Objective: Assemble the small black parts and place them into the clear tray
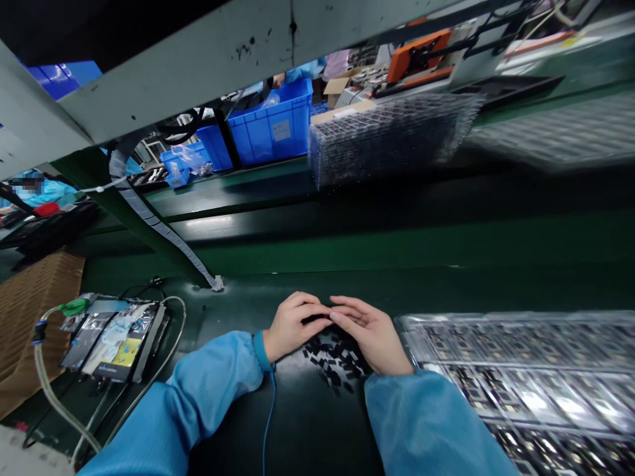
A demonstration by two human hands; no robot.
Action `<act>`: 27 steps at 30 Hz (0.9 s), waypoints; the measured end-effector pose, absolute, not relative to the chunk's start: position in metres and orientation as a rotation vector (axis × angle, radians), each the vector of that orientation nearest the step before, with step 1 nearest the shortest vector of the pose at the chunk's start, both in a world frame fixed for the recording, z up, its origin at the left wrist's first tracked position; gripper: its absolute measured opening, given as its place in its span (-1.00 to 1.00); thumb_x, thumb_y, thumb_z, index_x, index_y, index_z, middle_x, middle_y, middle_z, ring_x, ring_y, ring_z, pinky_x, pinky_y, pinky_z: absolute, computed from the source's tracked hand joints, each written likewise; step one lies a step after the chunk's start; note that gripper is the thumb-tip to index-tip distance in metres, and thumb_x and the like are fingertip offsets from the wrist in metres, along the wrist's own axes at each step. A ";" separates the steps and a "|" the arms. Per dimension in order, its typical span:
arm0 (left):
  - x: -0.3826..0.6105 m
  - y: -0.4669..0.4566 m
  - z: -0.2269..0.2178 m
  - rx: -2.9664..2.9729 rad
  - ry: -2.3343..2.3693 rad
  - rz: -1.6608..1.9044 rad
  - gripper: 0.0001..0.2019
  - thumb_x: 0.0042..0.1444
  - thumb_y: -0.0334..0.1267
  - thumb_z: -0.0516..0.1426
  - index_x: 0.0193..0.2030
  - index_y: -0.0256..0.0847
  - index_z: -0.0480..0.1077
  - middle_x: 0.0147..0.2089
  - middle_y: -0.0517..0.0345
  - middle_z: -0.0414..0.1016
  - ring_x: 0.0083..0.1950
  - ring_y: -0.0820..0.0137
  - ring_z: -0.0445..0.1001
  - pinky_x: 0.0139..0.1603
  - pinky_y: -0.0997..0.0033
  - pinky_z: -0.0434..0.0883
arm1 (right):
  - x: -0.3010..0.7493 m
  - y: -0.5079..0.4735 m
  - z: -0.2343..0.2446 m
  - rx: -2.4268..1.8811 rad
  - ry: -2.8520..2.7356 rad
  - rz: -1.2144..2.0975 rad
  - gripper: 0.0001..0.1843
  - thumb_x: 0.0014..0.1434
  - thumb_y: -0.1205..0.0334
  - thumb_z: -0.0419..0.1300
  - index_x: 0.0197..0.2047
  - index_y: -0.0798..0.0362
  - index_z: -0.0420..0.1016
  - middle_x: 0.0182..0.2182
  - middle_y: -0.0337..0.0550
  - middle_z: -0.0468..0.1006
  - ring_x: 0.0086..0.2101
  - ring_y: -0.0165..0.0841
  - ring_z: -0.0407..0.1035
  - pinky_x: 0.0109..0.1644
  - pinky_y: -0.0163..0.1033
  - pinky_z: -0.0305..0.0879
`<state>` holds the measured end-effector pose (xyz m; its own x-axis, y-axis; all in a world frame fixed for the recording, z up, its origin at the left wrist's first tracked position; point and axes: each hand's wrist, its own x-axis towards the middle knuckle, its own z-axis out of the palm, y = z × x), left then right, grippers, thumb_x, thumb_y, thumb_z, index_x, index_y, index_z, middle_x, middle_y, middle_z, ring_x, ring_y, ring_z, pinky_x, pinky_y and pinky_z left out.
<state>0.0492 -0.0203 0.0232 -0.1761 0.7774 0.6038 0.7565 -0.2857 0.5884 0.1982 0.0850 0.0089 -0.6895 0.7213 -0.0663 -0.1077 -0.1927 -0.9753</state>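
My left hand (296, 324) and my right hand (370, 330) meet at the fingertips over the green bench. Both are closed in a pinch, thumb against fingers. Whatever sits between the fingertips is too small or hidden to make out. Just under and in front of them lies a loose pile of small black rectangular pieces (340, 363), partly covered by my right hand. To the right of my right hand stand clear plastic trays (516, 370) with rows of small metallic and dark parts, blurred in places. A blue cord (269, 423) runs down from my left cuff.
On the left sit a strapped device (119, 337) with hoses and a brown carton (37, 317). A green post (143, 215) with a wrapped cable rises there. Stacked clear trays (387, 142) and a blue bin (272, 125) stand behind, beneath a grey overhead beam (223, 59).
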 end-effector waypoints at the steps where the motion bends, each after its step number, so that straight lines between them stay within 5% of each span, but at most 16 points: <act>1: 0.049 -0.020 0.023 1.993 1.869 1.494 -0.80 0.22 -0.14 0.22 -0.14 -0.19 0.58 -0.20 0.05 0.54 -0.19 0.40 0.51 -0.13 0.36 0.51 | 0.198 0.085 0.010 -0.721 -1.516 1.933 -0.45 -0.05 -0.08 0.49 -0.07 0.07 0.59 -0.31 -0.04 0.67 -0.26 -0.17 0.57 -0.05 -0.09 0.52; 16: 0.046 -0.019 0.019 1.969 1.854 1.462 -0.73 0.23 -0.08 0.20 -0.14 -0.26 0.57 -0.18 0.00 0.54 -0.16 0.38 0.53 -0.10 0.38 0.53 | 0.196 0.087 0.000 -0.783 -1.539 1.895 -0.40 -0.12 -0.07 0.53 -0.06 0.06 0.59 -0.29 -0.03 0.67 -0.24 -0.16 0.58 -0.08 -0.15 0.55; 27: 0.041 -0.022 0.017 1.941 1.844 1.419 -0.68 0.23 -0.06 0.19 -0.03 -0.24 0.56 -0.13 -0.02 0.53 -0.12 0.35 0.54 -0.04 0.36 0.55 | 0.190 0.087 -0.005 -0.848 -1.513 1.822 -0.45 -0.23 -0.11 0.55 -0.22 0.04 0.62 -0.31 -0.03 0.66 -0.25 -0.13 0.59 -0.19 -0.22 0.60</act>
<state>0.0408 -0.0216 0.0168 -0.1754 0.8292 0.5307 0.7251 -0.2558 0.6394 0.1896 0.0865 -0.0050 -0.6049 0.7912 -0.0901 -0.0568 -0.1557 -0.9862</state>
